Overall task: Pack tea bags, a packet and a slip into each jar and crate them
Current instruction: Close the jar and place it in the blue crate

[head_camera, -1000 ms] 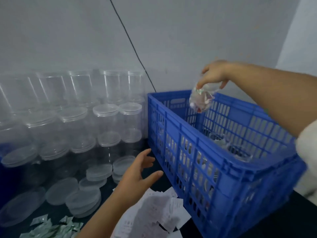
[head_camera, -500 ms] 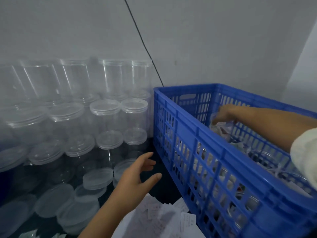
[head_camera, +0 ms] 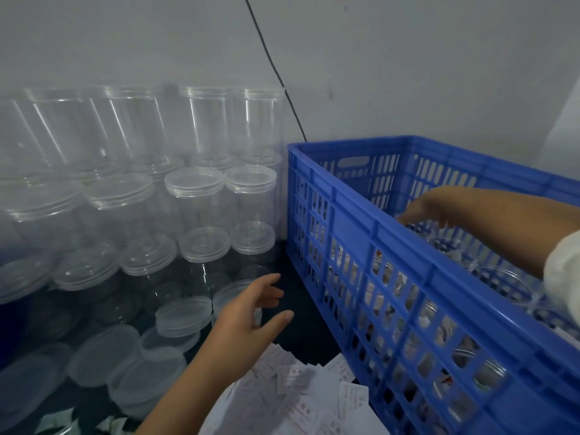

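The left hand (head_camera: 248, 312) hovers with fingers (head_camera: 266, 282) spread and relaxed, holding nothing, near the loose clear lids (head_camera: 183, 315) and above the paper slips (head_camera: 301, 390) on the dark desk (head_camera: 301, 334). The right hand (head_camera: 420, 211) reaches inside the blue crate (head_camera: 408, 277); whether it grips anything cannot be told. Filled jars (head_camera: 502, 281) already sit in the crate, yet many empty jars (head_camera: 201, 208) stand stacked beside it, so much packing seems left.
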Demonstrator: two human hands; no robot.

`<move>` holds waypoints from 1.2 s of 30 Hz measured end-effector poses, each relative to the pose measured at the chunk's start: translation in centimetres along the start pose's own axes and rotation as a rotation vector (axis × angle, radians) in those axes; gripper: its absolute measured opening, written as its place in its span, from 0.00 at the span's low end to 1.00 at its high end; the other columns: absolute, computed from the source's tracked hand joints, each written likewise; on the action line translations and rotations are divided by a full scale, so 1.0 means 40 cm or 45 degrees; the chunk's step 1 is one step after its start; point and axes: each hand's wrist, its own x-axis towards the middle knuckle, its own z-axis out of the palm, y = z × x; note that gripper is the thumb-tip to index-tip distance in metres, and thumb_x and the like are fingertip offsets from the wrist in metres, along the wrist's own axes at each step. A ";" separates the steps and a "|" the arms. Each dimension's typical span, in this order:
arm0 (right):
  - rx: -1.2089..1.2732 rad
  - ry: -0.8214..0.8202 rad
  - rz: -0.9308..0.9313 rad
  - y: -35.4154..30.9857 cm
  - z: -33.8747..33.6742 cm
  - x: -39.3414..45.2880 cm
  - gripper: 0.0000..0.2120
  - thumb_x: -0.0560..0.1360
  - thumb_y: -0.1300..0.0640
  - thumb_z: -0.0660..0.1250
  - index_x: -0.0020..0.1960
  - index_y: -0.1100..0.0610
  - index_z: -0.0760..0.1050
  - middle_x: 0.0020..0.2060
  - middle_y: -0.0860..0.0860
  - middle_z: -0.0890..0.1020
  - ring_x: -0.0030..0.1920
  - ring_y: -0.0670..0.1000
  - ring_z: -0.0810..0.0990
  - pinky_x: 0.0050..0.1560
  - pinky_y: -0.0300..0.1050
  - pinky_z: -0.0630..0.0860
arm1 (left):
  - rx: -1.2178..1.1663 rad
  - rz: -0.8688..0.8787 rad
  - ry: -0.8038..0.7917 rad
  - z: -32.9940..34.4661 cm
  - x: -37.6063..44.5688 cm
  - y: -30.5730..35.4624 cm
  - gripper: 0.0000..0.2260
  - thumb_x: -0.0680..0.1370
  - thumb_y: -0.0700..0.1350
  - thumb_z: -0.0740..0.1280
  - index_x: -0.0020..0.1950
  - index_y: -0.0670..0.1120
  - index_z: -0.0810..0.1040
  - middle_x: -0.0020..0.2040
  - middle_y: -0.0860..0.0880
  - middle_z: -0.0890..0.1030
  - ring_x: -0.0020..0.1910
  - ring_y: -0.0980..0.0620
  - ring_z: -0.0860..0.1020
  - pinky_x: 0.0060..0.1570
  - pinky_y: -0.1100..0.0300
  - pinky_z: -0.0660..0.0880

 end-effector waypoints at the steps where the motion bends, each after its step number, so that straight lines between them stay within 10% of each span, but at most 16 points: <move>1: -0.062 0.014 0.002 -0.001 -0.012 -0.014 0.33 0.84 0.42 0.56 0.80 0.61 0.54 0.79 0.58 0.56 0.78 0.59 0.58 0.70 0.52 0.63 | 0.005 -0.001 0.001 -0.004 -0.002 0.003 0.22 0.74 0.52 0.69 0.65 0.64 0.65 0.54 0.65 0.77 0.55 0.72 0.73 0.49 0.76 0.69; 6: -0.045 0.472 -0.277 -0.037 -0.141 -0.137 0.28 0.82 0.43 0.60 0.71 0.65 0.69 0.60 0.62 0.78 0.51 0.61 0.80 0.53 0.51 0.75 | 0.081 0.017 0.019 -0.040 -0.013 0.031 0.19 0.75 0.50 0.69 0.65 0.57 0.70 0.54 0.64 0.77 0.54 0.72 0.73 0.50 0.78 0.68; 12: 0.231 0.988 -0.775 -0.180 -0.226 -0.410 0.24 0.78 0.45 0.67 0.69 0.57 0.75 0.65 0.59 0.79 0.66 0.59 0.74 0.64 0.47 0.69 | 0.277 0.113 0.068 -0.120 -0.044 0.103 0.16 0.76 0.49 0.69 0.63 0.50 0.76 0.56 0.57 0.77 0.52 0.65 0.75 0.51 0.77 0.68; 24: 0.428 0.831 -1.535 -0.707 -0.069 -0.743 0.32 0.75 0.41 0.70 0.75 0.52 0.67 0.69 0.54 0.74 0.67 0.54 0.73 0.59 0.39 0.65 | 0.442 0.020 0.288 -0.427 -0.295 0.083 0.15 0.76 0.48 0.69 0.63 0.51 0.76 0.53 0.58 0.79 0.52 0.64 0.75 0.53 0.72 0.72; 36: 0.549 0.814 -1.402 -1.144 0.039 -0.862 0.42 0.72 0.34 0.68 0.77 0.52 0.58 0.71 0.55 0.66 0.71 0.59 0.67 0.58 0.49 0.68 | 0.431 -0.105 0.494 -0.569 -0.450 -0.058 0.05 0.76 0.51 0.67 0.40 0.57 0.76 0.38 0.61 0.78 0.41 0.64 0.76 0.42 0.70 0.72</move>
